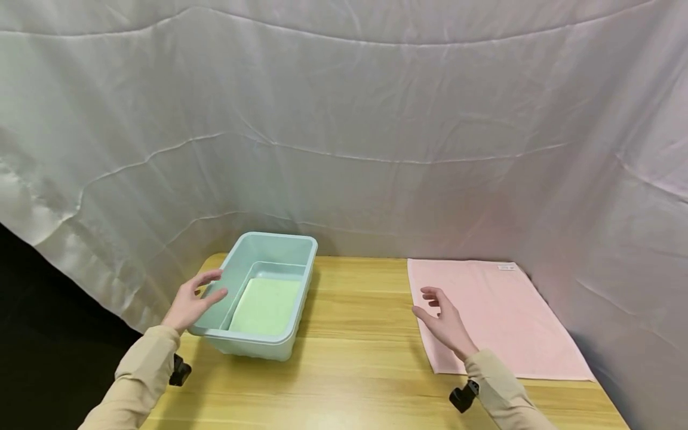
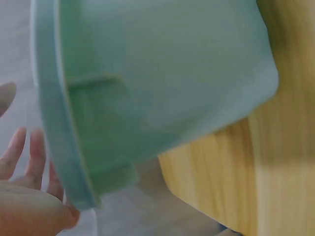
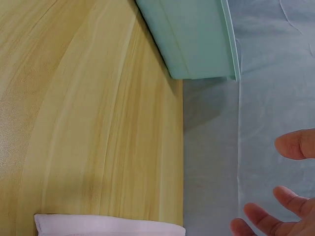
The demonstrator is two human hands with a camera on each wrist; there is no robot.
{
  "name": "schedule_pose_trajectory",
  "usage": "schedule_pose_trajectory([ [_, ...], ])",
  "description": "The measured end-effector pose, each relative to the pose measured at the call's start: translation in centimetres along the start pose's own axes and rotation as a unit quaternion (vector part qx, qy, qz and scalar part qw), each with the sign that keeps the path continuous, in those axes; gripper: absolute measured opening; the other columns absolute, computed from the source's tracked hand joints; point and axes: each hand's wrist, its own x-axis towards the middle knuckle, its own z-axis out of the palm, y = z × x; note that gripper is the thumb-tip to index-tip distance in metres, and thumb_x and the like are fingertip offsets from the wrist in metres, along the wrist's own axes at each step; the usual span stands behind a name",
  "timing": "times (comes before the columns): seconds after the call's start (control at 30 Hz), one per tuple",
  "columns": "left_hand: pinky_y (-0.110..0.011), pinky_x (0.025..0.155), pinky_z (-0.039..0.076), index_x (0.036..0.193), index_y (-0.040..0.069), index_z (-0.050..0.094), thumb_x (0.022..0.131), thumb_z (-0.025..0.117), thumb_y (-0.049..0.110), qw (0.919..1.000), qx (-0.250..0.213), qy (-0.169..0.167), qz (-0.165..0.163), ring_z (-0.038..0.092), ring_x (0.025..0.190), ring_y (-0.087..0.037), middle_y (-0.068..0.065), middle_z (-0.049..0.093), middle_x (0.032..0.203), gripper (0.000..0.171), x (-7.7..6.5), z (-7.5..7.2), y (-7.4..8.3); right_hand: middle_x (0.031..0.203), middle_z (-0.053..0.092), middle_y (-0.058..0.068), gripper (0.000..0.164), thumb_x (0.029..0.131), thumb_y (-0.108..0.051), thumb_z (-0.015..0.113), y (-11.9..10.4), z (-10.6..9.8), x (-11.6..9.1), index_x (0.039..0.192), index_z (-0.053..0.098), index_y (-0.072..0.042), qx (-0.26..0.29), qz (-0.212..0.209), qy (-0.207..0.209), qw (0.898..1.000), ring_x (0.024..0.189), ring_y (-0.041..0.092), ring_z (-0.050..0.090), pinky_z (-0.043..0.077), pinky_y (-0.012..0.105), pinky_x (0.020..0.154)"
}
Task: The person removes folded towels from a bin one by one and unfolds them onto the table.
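1. Left hand (image 1: 192, 303): thumb and fingers wide apart, at the left rim of the tub (image 1: 247, 347); from here I cannot tell whether they touch.
2. Tub: upright on the wooden table (image 1: 360, 334), just right of the left hand; a flat green piece (image 1: 267, 306) lies inside.
3. Right hand (image 1: 445, 323): fingers loosely bent, thumb apart, over the left edge of the pink towel (image 1: 505, 322).
4. Pink towel: spread flat, mostly right of that hand.
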Motion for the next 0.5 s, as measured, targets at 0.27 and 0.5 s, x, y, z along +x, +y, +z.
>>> schedule_pose_trajectory([
  [0.27,-0.028,0.092,0.050,0.146,-0.010,0.039,0.097,0.065,0.012,0.9975,-0.016,-0.017,-0.066,0.046,0.131,-0.054,-0.036,0.042,0.147,0.060,-0.2,-0.5,-1.5,0.138,0.055,0.023,0.052,0.097,-0.022,0.065,0.1,0.2,-0.2,0.142,0.046,-0.004,0.001,-0.002,-0.006,1.000,0.126,0.036,0.051,0.042,0.046,0.101],
  [0.5,-0.005,0.080,0.042,0.147,-0.015,0.035,0.097,0.063,0.006,0.9942,-0.040,-0.029,-0.095,0.052,0.128,-0.047,-0.039,0.040,0.147,0.062,-0.3,-0.3,-1.9,0.138,0.055,0.023,0.051,0.097,-0.022,0.064,0.2,0.3,-0.3,0.141,0.046,-0.003,-0.002,-0.001,-0.007,1.000,0.128,0.040,0.049,0.041,0.047,0.100],
])
